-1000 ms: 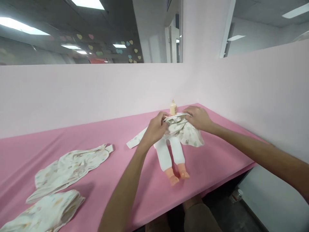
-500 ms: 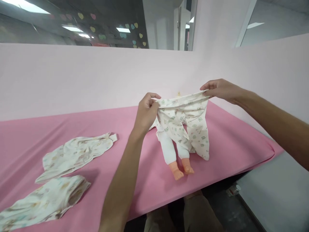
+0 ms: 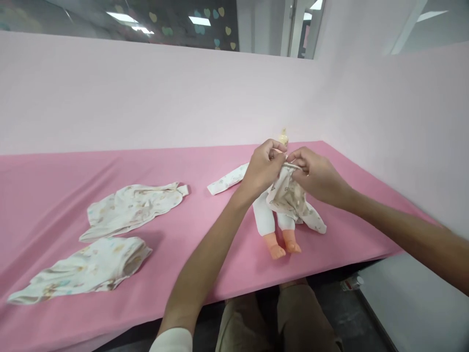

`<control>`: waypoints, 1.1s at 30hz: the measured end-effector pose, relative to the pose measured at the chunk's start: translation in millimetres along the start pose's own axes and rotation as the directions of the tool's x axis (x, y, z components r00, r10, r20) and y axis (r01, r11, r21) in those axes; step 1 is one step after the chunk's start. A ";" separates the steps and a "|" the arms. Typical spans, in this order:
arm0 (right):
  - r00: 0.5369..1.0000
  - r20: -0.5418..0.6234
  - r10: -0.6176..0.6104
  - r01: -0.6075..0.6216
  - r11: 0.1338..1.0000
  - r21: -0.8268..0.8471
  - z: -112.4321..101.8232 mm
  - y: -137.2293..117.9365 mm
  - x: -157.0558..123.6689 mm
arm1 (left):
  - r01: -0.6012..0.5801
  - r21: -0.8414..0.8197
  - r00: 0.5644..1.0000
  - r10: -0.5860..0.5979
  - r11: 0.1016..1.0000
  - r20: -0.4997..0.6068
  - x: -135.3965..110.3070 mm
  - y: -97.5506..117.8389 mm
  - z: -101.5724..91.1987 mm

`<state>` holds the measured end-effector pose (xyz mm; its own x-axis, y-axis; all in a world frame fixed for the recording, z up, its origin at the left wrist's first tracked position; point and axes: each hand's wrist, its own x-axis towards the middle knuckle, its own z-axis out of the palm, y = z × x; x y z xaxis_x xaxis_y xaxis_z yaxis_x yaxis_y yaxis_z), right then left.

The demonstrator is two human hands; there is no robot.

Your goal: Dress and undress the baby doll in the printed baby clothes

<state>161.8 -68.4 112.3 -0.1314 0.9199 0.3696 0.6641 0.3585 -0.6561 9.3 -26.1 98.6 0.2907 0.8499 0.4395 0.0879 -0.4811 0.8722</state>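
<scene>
Over pink cloth (image 3: 176,244) | left hand (image 3: 266,164), right hand (image 3: 317,176) | bunched printed garment (image 3: 287,195)

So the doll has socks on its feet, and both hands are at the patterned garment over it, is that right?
Not quite: the head view shows that the doll has bare feet. The left hand and right hand are indeed at the patterned garment over it.

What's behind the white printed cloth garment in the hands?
A plastic doll in white legwear: its bare orange feet and lower legs show. Its torso is hidden by the garment and left hand.
</scene>
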 end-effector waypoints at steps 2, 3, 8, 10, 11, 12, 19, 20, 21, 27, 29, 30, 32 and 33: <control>0.990 0.068 0.122 -0.134 0.970 0.205 -10.8 -2.3 9.2 | -0.068 0.032 0.998 0.067 0.997 0.014 -0.9 3.2 -0.9; 0.978 0.119 0.169 -0.199 0.930 0.308 -17.1 -4.3 13.4 | -0.114 0.052 0.993 0.112 0.992 0.032 -1.6 5.7 -1.5; 0.929 0.290 0.227 -0.355 0.765 0.538 -40.6 -10.8 20.6 | -0.293 0.130 0.953 0.278 0.947 0.123 -5.9 16.1 -4.7; 0.920 0.347 0.180 -0.360 0.737 0.572 -47.7 -10.2 16.3 | -0.316 0.112 0.947 0.307 0.942 0.093 -8.8 18.6 -6.8; 0.912 0.381 0.152 -0.364 0.726 0.583 -51.9 -9.7 13.4 | -0.323 0.089 0.945 0.317 0.942 0.076 -10.6 20.0 -8.1; 0.901 0.416 0.125 -0.371 0.720 0.587 -56.5 -9.4 10.4 | -0.333 0.063 0.942 0.329 0.941 0.063 -12.5 21.5 -9.4; 0.770 0.606 0.201 -0.543 0.705 0.456 -76.8 -18.5 4.9 | -0.470 -0.060 0.883 0.468 0.881 -0.048 -2.2 36.7 -10.6; 0.779 0.597 0.190 -0.525 0.719 0.456 -74.9 -18.9 7.0 | -0.486 -0.078 0.874 0.483 0.870 -0.053 4.7 39.9 -8.6; 0.782 0.600 0.167 -0.500 0.743 0.446 -72.1 -18.4 9.5 | -0.498 -0.095 0.867 0.497 0.862 -0.035 12.1 43.6 -6.0; 0.862 0.500 -0.080 -0.136 0.914 0.382 -60.1 -9.3 20.4 | -0.583 0.004 0.781 0.559 0.812 0.279 41.2 72.5 15.6; 0.930 0.343 -0.133 -0.020 0.913 0.408 -60.5 -10.2 19.4 | -0.624 0.076 0.756 0.576 0.778 0.310 43.7 81.8 20.8; 0.949 0.283 -0.140 0.003 0.900 0.435 -60.9 -11.3 18.4 | -0.636 0.116 0.753 0.582 0.763 0.306 44.6 85.9 23.1; 0.970 0.201 -0.136 0.009 0.849 0.528 -61.2 -13.8 16.4 | -0.624 0.203 0.777 0.569 0.755 0.271 45.3 91.8 28.8; 0.979 0.160 -0.123 0.009 0.817 0.577 -60.7 -14.5 15.8 | -0.601 0.242 0.797 0.552 0.761 0.244 44.2 93.1 32.9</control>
<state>194.7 -68.7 167.6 -0.3284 0.8822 0.3376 0.1164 0.3925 -0.9124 61.7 -40.4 192.2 0.5129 0.3597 0.7794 0.1229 -0.9294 0.3480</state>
